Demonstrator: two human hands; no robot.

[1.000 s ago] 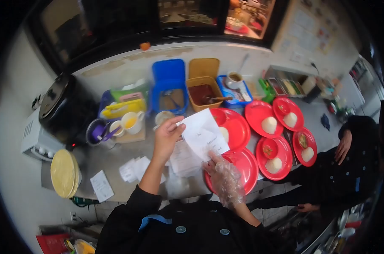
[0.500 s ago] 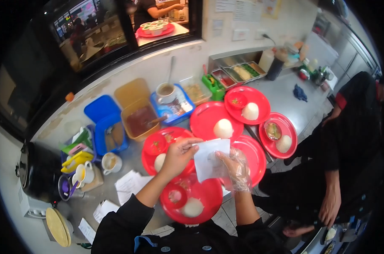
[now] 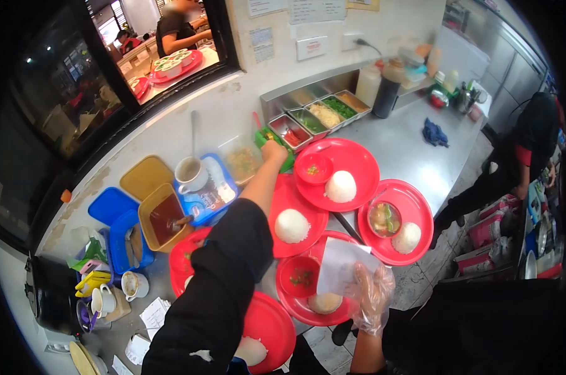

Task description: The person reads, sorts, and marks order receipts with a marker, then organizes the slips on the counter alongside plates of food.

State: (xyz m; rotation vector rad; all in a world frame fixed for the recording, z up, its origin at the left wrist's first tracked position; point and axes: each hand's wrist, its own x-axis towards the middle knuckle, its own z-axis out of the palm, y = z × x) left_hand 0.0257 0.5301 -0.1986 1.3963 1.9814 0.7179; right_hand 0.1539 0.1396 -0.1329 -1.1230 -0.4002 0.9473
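Observation:
My left hand (image 3: 273, 152) reaches forward to a green container (image 3: 285, 164) beside the metal topping trays. Its fingers curl down at the container's edge; what they hold is hidden. My right hand (image 3: 372, 292), in a clear plastic glove, grips a white paper slip (image 3: 340, 267). The slip hangs over a red plate (image 3: 295, 306) bearing a red bowl (image 3: 298, 277) and a rice mound (image 3: 325, 302), partly covering them. Beyond it, another red plate (image 3: 369, 159) carries rice and a small red bowl. To the right, a red plate (image 3: 425, 212) holds rice and a bowl of food (image 3: 384, 219).
Metal trays of chopped toppings (image 3: 325, 115) line the wall, with squeeze bottles (image 3: 389, 87) alongside. At left are a tub of brown sauce (image 3: 165, 215), a mug (image 3: 191, 175) and blue containers (image 3: 130, 240). Another person (image 3: 523, 150) stands at right. A blue cloth (image 3: 435, 132) lies on the counter.
My left hand has let go of the paper and reached forward to the green container. My right hand keeps the slip. The view has shifted, and the person at right has moved farther off.

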